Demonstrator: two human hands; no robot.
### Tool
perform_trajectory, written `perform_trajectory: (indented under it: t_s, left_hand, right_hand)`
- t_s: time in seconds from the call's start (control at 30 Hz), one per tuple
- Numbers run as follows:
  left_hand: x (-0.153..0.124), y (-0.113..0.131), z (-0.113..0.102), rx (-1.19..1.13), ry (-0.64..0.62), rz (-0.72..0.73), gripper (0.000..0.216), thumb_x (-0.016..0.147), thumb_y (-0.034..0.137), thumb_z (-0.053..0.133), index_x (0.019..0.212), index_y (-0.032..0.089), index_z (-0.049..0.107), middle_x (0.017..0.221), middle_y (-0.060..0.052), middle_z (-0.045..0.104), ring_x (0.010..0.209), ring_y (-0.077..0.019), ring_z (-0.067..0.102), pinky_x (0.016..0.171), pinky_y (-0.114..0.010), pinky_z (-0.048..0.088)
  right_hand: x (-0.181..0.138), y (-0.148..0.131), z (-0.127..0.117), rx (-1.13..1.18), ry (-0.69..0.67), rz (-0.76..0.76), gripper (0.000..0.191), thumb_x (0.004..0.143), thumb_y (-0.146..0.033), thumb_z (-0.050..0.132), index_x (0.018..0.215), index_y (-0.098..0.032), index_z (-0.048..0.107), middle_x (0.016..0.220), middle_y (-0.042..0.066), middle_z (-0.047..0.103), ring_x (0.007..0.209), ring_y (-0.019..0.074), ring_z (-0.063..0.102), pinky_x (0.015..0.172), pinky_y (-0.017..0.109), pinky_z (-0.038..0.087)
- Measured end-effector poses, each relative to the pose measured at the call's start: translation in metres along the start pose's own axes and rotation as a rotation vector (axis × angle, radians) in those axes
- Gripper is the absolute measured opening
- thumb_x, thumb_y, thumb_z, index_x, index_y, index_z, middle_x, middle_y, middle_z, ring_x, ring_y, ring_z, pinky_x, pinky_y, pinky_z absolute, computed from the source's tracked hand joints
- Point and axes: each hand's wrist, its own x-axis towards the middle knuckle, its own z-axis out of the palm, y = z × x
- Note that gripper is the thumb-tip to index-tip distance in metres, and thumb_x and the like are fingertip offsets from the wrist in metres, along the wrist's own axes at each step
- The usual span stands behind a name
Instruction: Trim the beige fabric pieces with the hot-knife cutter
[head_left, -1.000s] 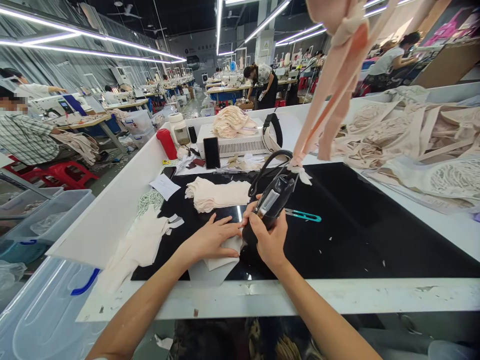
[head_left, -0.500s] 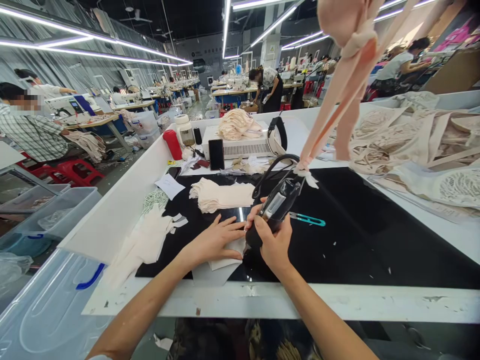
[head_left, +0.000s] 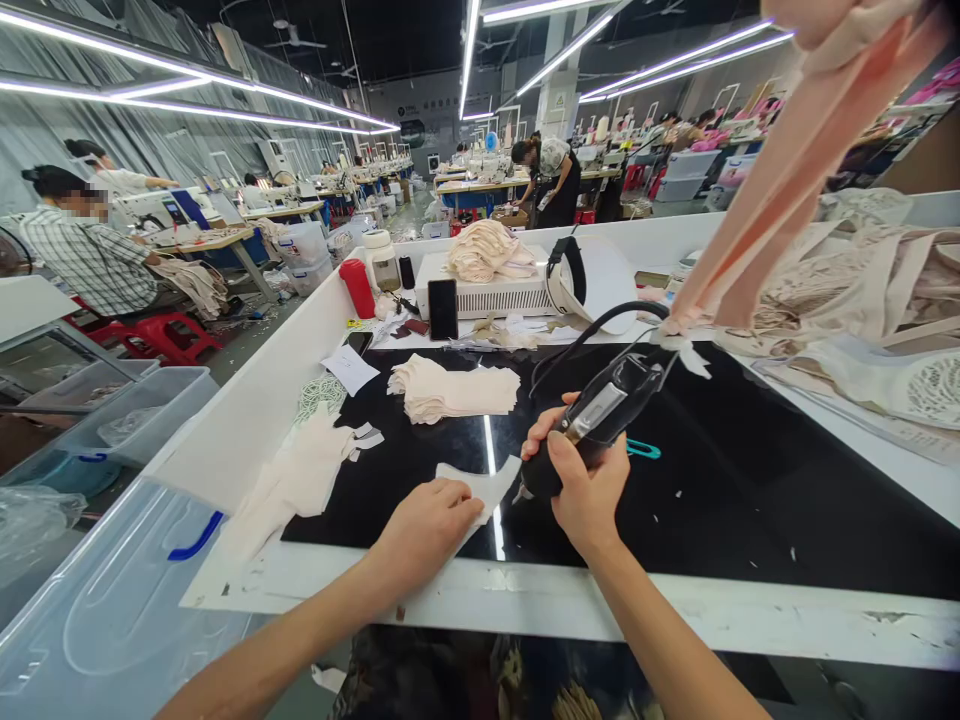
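My right hand [head_left: 583,482] is wrapped round a black hand-held cutting tool [head_left: 600,412] whose cable loops up to a hanging pink fabric strap [head_left: 780,190]. The tool's tip points down-left at a small cream fabric piece [head_left: 484,488] on the black worktop [head_left: 750,480]. My left hand [head_left: 424,525] is closed on that piece's near edge and lifts it off the surface. A stack of cream fabric pieces [head_left: 450,388] lies behind it. A teal thread snip [head_left: 643,449] shows just past the tool.
Cut cream pieces [head_left: 300,475] and white cord [head_left: 319,392] lie at the worktop's left. A white machine [head_left: 491,290] with folded fabric, a phone [head_left: 443,308], a red bottle [head_left: 358,288] stand behind. Lace garments [head_left: 862,290] pile at right. Clear bins [head_left: 112,600] stand left. Other people work at distant tables.
My left hand has gone from lying flat on the fabric piece to gripping and lifting it. My right hand has drawn the tool a little to the right.
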Motion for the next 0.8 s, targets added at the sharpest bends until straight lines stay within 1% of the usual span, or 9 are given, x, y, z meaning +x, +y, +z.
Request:
perform_trajectory:
  t_s: [0.1,0.17,0.23,0.3,0.4,0.5,0.6,0.67,0.8]
  left_hand:
    - [0.002,-0.018,-0.005,-0.051,-0.032,0.122,0.024,0.107,0.007,0.054,0.119,0.020,0.070,0.119,-0.007,0.075,0.112,-0.0218,0.071,0.104,-0.039,0.055]
    - [0.003,-0.033,-0.008,-0.070,-0.065,0.221,0.033,0.104,0.000,0.052,0.121,0.022,0.071,0.127,-0.006,0.076,0.128,-0.0224,0.068,0.119,-0.043,0.047]
    - [0.004,-0.044,-0.010,-0.075,-0.086,0.281,0.041,0.101,-0.003,0.051,0.125,0.023,0.072,0.133,-0.006,0.076,0.139,-0.0233,0.064,0.126,-0.046,0.042]
    - [0.005,-0.051,-0.011,-0.086,-0.064,0.275,0.044,0.101,-0.004,0.050,0.128,0.021,0.072,0.135,-0.008,0.076,0.138,-0.0228,0.065,0.124,-0.044,0.046]
    - [0.011,-0.050,-0.008,-0.098,0.012,0.161,0.042,0.102,-0.001,0.046,0.130,0.019,0.072,0.132,-0.009,0.076,0.125,-0.0201,0.071,0.110,-0.035,0.058]
    - [0.022,-0.046,-0.002,-0.089,0.059,0.071,0.040,0.103,0.000,0.046,0.131,0.017,0.070,0.130,-0.009,0.076,0.123,-0.0205,0.072,0.107,-0.033,0.060]
    - [0.034,-0.043,0.008,-0.059,0.069,0.072,0.037,0.102,-0.001,0.049,0.130,0.014,0.069,0.127,-0.010,0.076,0.121,-0.0226,0.072,0.108,-0.036,0.060]
    - [0.039,-0.044,0.016,-0.045,0.062,0.092,0.034,0.102,-0.001,0.050,0.125,0.013,0.070,0.124,-0.010,0.076,0.118,-0.0230,0.073,0.105,-0.036,0.061]
    - [0.039,-0.048,0.028,-0.035,0.066,0.102,0.028,0.103,0.002,0.051,0.118,0.015,0.071,0.122,-0.009,0.076,0.114,-0.0222,0.074,0.100,-0.033,0.063]
  right_hand:
    - [-0.003,-0.003,-0.002,0.007,-0.014,0.004,0.043,0.088,-0.034,0.083,0.121,-0.028,0.057,0.081,-0.005,0.068,0.060,0.0131,0.063,0.060,0.029,0.055]
    - [-0.004,-0.004,-0.003,0.005,-0.016,0.003,0.041,0.089,-0.035,0.083,0.120,-0.027,0.058,0.081,-0.005,0.068,0.060,0.0133,0.064,0.060,0.030,0.056]
    - [-0.005,-0.005,-0.003,-0.002,-0.017,0.003,0.041,0.089,-0.035,0.083,0.120,-0.027,0.058,0.083,-0.005,0.069,0.061,0.0133,0.065,0.061,0.030,0.056]
    - [-0.006,-0.004,-0.004,-0.010,-0.025,0.002,0.040,0.088,-0.035,0.083,0.119,-0.027,0.059,0.083,-0.005,0.069,0.061,0.0132,0.065,0.061,0.030,0.056]
    - [-0.006,-0.003,-0.004,-0.009,-0.035,-0.002,0.038,0.089,-0.036,0.083,0.118,-0.027,0.060,0.081,-0.005,0.068,0.060,0.0133,0.064,0.060,0.030,0.056]
    - [-0.005,-0.001,-0.004,-0.009,-0.037,-0.002,0.037,0.089,-0.034,0.083,0.117,-0.027,0.060,0.080,-0.005,0.068,0.060,0.0133,0.064,0.060,0.030,0.057]
    - [-0.006,0.001,-0.006,-0.025,-0.044,0.003,0.036,0.089,-0.032,0.083,0.117,-0.027,0.061,0.082,-0.005,0.069,0.060,0.0133,0.065,0.061,0.030,0.057]
    - [-0.008,0.002,-0.010,-0.036,-0.055,0.002,0.035,0.090,-0.032,0.083,0.117,-0.028,0.061,0.081,-0.005,0.069,0.061,0.0134,0.065,0.062,0.030,0.057]
    - [-0.014,0.000,-0.018,-0.039,-0.068,0.000,0.035,0.091,-0.030,0.082,0.119,-0.028,0.061,0.083,-0.004,0.069,0.064,0.0145,0.066,0.063,0.032,0.058]
